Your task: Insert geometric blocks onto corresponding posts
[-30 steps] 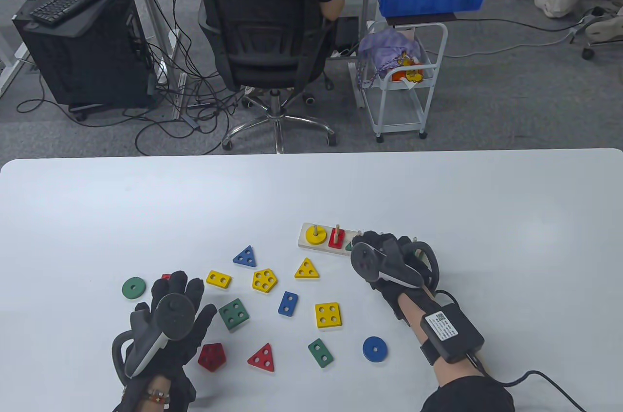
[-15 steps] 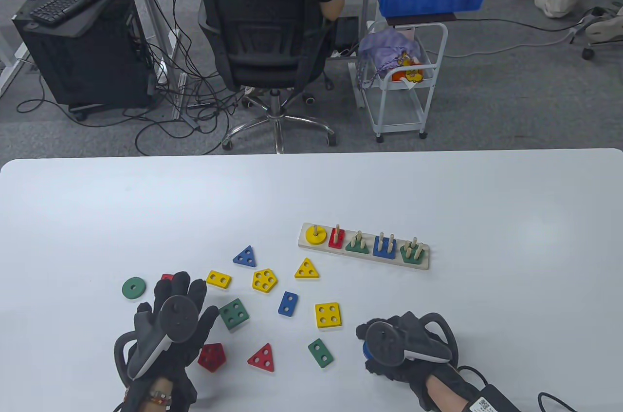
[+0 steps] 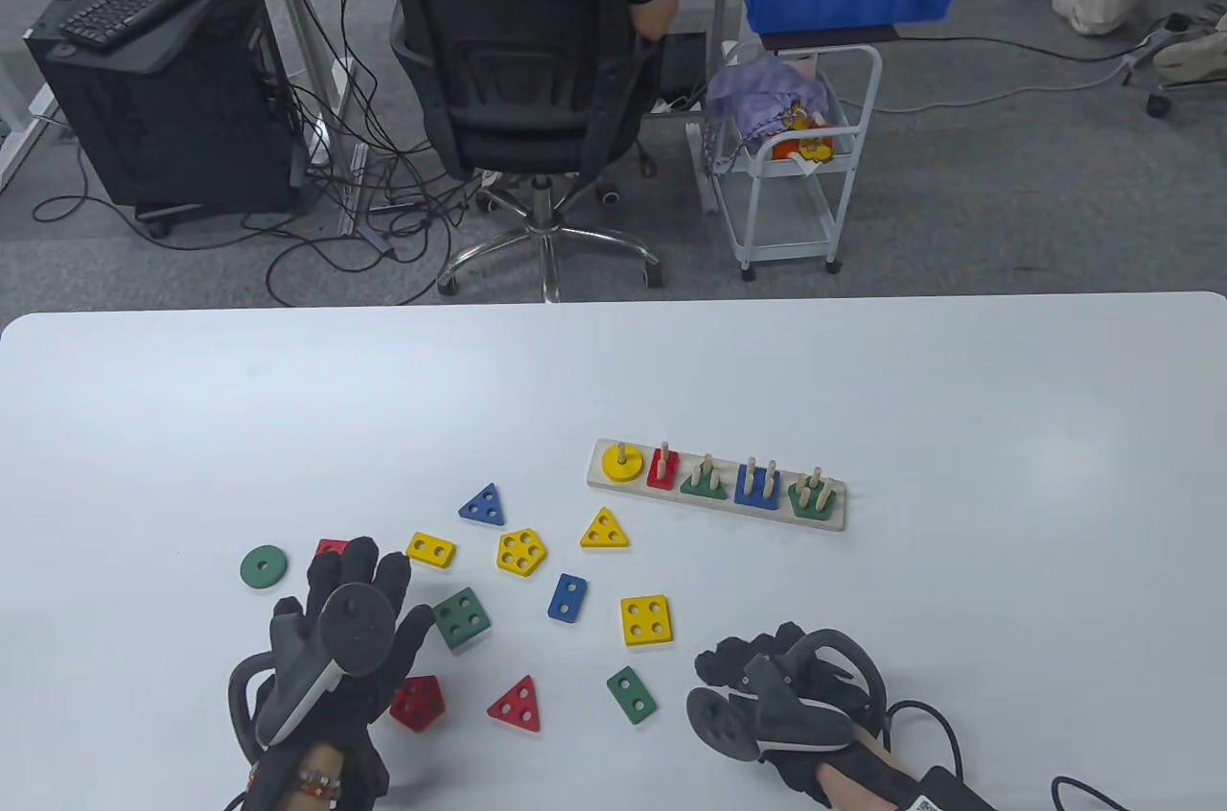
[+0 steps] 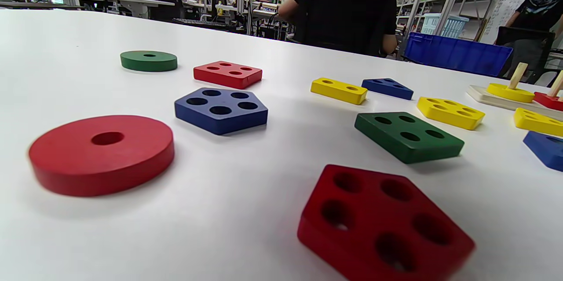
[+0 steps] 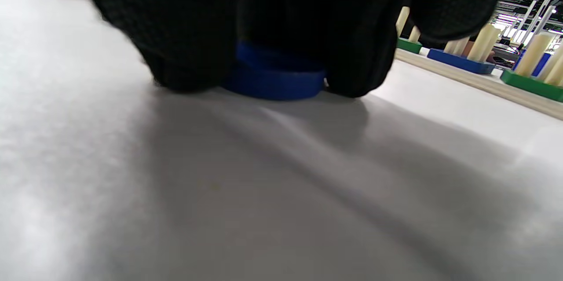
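Table view: the right hand point(image 3: 781, 701) curls over the blue ring, well apart from the peg board point(image 3: 834, 519); the left hand point(image 3: 345, 634) lies flat, fingers spread. Right wrist view: gloved fingers point(image 5: 184, 39) clamp the blue ring point(image 5: 275, 81) against the table point(image 5: 220, 193).

A: Blocks by the left hand point(image 3: 350, 648)?
B: Red pentagon block point(image 4: 382, 224), painted wood, satin.

A: Under the right hand point(image 3: 767, 677)?
B: Blue ring point(image 5: 275, 76), same paint; gloves, black knit cloth.

A: Table point(image 3: 613, 389)?
B: Smooth, matt white.
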Available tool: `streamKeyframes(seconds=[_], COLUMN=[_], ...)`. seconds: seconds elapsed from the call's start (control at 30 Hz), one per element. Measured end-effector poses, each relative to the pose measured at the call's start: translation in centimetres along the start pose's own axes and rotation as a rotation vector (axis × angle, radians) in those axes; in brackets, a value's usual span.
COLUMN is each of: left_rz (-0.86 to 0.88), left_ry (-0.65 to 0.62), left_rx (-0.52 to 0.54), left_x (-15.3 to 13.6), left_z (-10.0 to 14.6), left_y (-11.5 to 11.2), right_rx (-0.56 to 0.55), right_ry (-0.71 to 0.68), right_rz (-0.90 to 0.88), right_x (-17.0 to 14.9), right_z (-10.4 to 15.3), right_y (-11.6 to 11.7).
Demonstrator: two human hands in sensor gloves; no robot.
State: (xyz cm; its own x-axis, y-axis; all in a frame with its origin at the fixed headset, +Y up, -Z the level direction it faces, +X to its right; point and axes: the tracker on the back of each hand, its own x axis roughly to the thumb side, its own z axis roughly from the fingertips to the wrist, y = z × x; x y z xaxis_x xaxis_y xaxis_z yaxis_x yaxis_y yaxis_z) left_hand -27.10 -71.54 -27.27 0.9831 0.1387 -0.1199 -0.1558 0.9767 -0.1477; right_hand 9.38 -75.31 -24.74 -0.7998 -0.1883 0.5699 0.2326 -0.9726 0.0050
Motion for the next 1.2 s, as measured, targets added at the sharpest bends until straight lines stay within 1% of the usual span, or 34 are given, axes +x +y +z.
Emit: streamKeyframes(seconds=[0.1,0.2,0.23,0.27,0.3,0.4,0.47,0.5,0.6,0.63,0.67,0.77,0.83,0.87,0.9,1.0,1.1,1.2], left_rz=[0.003,0.005,0.004,0.004,0.004,0.003,0.0,0.0,0.012,0.018,0.02,0.024,0.025,0.025,0.024,0.026,0.027,0.028], left_ry=[-0.002,-0.003,-0.002,-0.002,-0.002,-0.002,-0.003,-0.003,0.003,0.01,0.014,0.019,0.019,0.019,0.018,0.018,0.02,0.022], left_rx=[0.001,0.001,-0.001,-0.002,-0.003,-0.005,-0.008,-0.009,-0.012,-0.014,-0.015,-0.016,-0.017,-0.016,-0.015,-0.012,-0.011,-0.013], left_x=[0.0,0.0,0.0,0.0,0.0,0.0,0.0,0.0,-0.2,-0.3,-0.4,-0.6,-0.5,-0.5,-0.5,-0.5,-0.6,-0.6], left_z=[0.0,-0.1,-0.1,-0.1,-0.1,0.0,-0.1,-0.1,-0.1,-0.2,-0.2,-0.3,-0.3,-0.3,-0.3,-0.3,-0.3,-0.3], left_y=[0.0,0.0,0.0,-0.1,-0.1,-0.1,-0.1,-0.1,0.0,0.0,0.0,0.1,0.1,0.1,0.1,0.1,0.1,0.1], right_rx=[-0.007,-0.058,-0.093,-0.104,-0.122,-0.145,-0.16,-0.162,-0.184,-0.186,-0.184,-0.167,-0.151,-0.147,-0.167,-0.186,-0.194,-0.179], right_ry=[0.004,-0.002,-0.005,-0.004,0.002,0.016,0.044,0.051,0.106,0.133,0.144,0.201,0.243,0.261,0.283,0.32,0.333,0.338], right_rz=[-0.038,-0.037,-0.025,-0.024,-0.025,-0.039,-0.06,-0.061,-0.041,-0.043,-0.049,-0.103,-0.094,-0.085,-0.068,-0.058,-0.116,-0.148], right_x=[-0.3,-0.8,-1.1,-1.2,-1.6,-2.4,-3.1,-3.2,-3.9,-4.3,-4.4,-4.8,-4.9,-4.9,-4.9,-5.0,-5.4,-5.8], right_z=[-0.2,-0.9,-1.6,-1.9,-3.0,-5.3,-7.8,-8.3,-11.7,-13.3,-13.9,-16.8,-18.5,-18.9,-19.6,-20.8,-21.6,-22.1], right_y=[-0.2,-1.2,-2.1,-2.5,-3.6,-5.4,-6.9,-7.1,-8.2,-8.4,-8.4,-8.4,-8.1,-8.0,-7.6,-7.0,-6.6,-6.2])
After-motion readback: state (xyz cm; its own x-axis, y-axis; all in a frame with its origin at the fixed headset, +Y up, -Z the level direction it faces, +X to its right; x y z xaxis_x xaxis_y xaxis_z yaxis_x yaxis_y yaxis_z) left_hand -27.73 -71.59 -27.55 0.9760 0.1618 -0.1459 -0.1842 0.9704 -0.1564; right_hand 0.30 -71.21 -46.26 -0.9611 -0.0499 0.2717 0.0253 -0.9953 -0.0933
